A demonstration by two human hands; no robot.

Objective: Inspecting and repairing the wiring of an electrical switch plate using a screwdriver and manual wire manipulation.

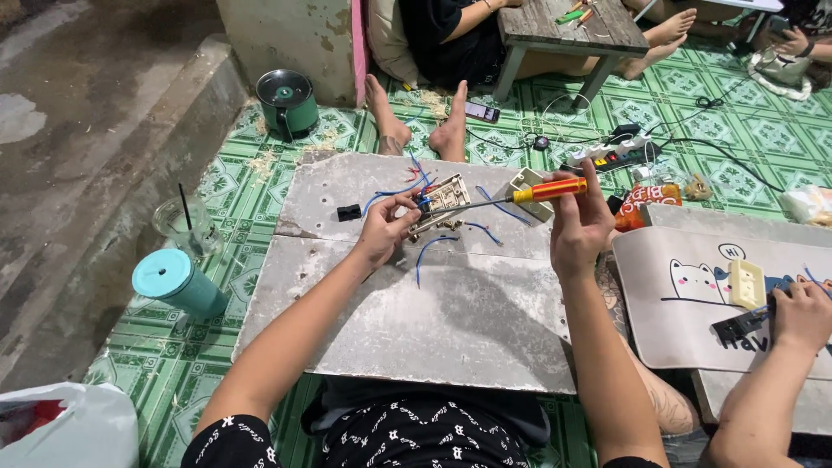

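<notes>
Your left hand (381, 230) pinches the switch module (444, 198), just right of its fingertips. Your right hand (579, 224) grips the orange-handled screwdriver (548, 190), tip touching the module. Bare grey board (451, 321) lies open below both grips.

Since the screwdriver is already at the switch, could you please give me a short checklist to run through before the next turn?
1. Left hand steadies the switch: ok, its fingers hold one edge.
2. Right hand grips the screwdriver by the orange handle: ok.
3. Tip seated in a screw: cannot tell, too small to see.
4. Blue wires away from the tip: not ok, several lie loose right beside the switch.
5. Board under the work lies flat: ok.
6. Neighbour's hand apart from this work: ok, it is on the next board.
</notes>
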